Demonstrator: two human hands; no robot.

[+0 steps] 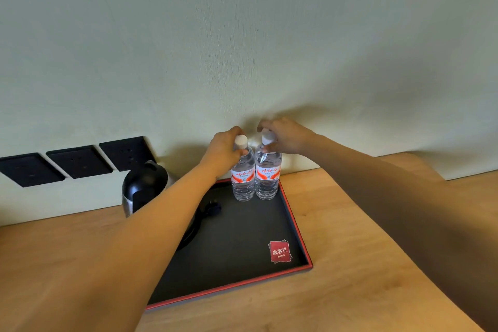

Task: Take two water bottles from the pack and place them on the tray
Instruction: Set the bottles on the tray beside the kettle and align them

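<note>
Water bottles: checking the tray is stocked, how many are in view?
2. The left bottle and right bottle stand side by side at the tray's far end. None seem hidden.

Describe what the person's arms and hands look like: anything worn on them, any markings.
Both forearms are bare as far as the frame shows; no sleeves in view. The left hand and right hand wear no gloves. No watch, bracelet, ring or marking is visible, though fine detail is blurred.
</note>
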